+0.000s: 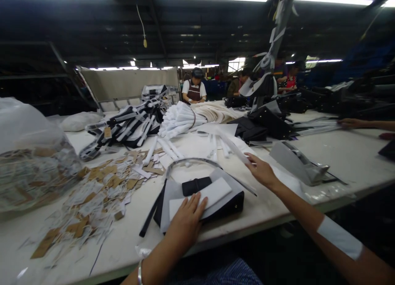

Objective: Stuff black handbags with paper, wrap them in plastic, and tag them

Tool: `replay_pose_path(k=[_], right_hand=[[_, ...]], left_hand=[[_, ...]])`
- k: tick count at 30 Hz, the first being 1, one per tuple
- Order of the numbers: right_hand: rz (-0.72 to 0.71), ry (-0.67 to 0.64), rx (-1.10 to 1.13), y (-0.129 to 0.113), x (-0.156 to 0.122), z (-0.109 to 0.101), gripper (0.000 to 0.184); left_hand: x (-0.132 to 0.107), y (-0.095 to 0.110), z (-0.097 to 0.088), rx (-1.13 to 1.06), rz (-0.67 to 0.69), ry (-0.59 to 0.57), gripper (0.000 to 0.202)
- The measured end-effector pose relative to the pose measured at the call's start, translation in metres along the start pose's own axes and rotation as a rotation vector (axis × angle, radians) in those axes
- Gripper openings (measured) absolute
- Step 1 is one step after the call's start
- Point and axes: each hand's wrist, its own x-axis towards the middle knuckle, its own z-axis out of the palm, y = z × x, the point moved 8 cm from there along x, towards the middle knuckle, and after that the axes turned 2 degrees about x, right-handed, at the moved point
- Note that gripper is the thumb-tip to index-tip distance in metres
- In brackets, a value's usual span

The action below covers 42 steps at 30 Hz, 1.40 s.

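Observation:
A black handbag [228, 210] lies flat near the table's front edge, its strap [191, 160] looped behind it. Over the bag rests a pale grey sheet [182, 190], with a folded black piece [197, 185] and a white strip [217, 192] on top. My left hand [187, 219] presses flat on the strip's near end, fingers stretched out. To the right of the bag, my right hand [261, 169] pinches a thin white sheet [233, 147] by its near end and holds it tilted above the table. The sheet is slightly blurred.
Loose tags with strings [101, 190] spread over the left, beside a clear plastic bag of tags [33, 174]. Behind are wrapped straps [129, 122] and a bundle of white rolls [182, 118]. A grey-wrapped bag [296, 161] and another person's hand [353, 123] are at right.

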Motion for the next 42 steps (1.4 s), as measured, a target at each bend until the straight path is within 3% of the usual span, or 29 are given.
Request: replay_pose_path(k=[3,6,9,13,19,24,28,32,36,42], right_hand=[[-0.176,0.118,0.216,-0.008,-0.046,-0.052,0.036],[-0.428,0.009,0.294,-0.032,-0.099,-0.068,0.029],[-0.575,-0.019,0.237,-0.055,-0.142,-0.052,0.040],[-0.685,0.149,0.155,-0.087,-0.167,-0.012,0.050],[-0.658,0.394,0.191,-0.128,-0.167,0.023,0.034],[-0.584,0.459,0.213,-0.131,-0.166,0.034,0.031],[-0.745,0.376,0.257,-0.130,-0.171,0.025,0.030],[-0.851,0.238,0.119,-0.126,-0.159,0.011,0.046],[-0.878,0.103,0.012,-0.116,-0.138,0.021,0.052],[-0.822,0.180,0.108,-0.101,-0.138,0.041,0.048]], left_hand=[[0.006,-0.008,-0.009,-0.132,-0.019,-0.062,0.069],[0.013,-0.017,-0.017,-0.269,-0.045,-0.158,0.065],[0.019,-0.022,-0.021,-0.344,-0.056,-0.279,0.062],[0.022,-0.025,-0.023,-0.378,-0.089,-0.352,0.061],[0.019,-0.020,-0.023,-0.319,-0.099,-0.346,0.063],[0.011,-0.017,-0.015,-0.182,-0.057,-0.212,0.077],[0.005,-0.009,-0.008,-0.040,0.024,-0.041,0.066],[0.001,-0.002,-0.003,0.046,0.042,0.026,0.056],[0.000,0.001,-0.001,0.079,0.013,0.003,0.055],[0.020,0.021,-0.010,0.128,-0.047,-0.094,0.049]])
